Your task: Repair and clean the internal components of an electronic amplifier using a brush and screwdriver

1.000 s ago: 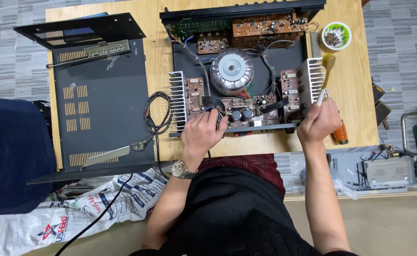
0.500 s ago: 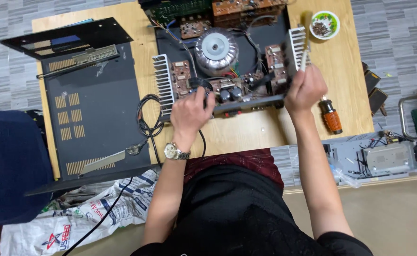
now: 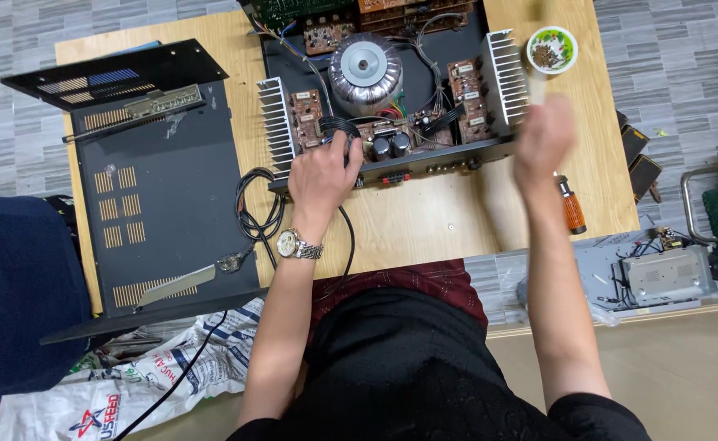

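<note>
An open amplifier chassis (image 3: pixel 424 159) lies on the wooden table (image 3: pixel 424 220), with a round silver transformer (image 3: pixel 365 72) between two finned heat sinks. My left hand (image 3: pixel 322 175), a watch on its wrist, rests on the chassis front edge beside the black capacitors (image 3: pixel 390 145), fingers curled over a bundle of black wire. My right hand (image 3: pixel 543 139) is blurred by motion at the chassis front right corner, next to the right heat sink (image 3: pixel 504 77). It is closed around a pale-handled tool (image 3: pixel 536 82) that points up toward the bowl.
A small green-rimmed bowl (image 3: pixel 552 49) of small parts stands at the table's back right. An orange-handled screwdriver (image 3: pixel 571 208) lies right of my right forearm. The black metal cover (image 3: pixel 159 212) and a coiled black cable (image 3: pixel 257 204) lie to the left. Another grey device (image 3: pixel 669 273) sits on the floor.
My right hand has swung with the tool along the right heat sink and is now blurred. My left hand stays on the chassis front. The view has shifted down and closer.
</note>
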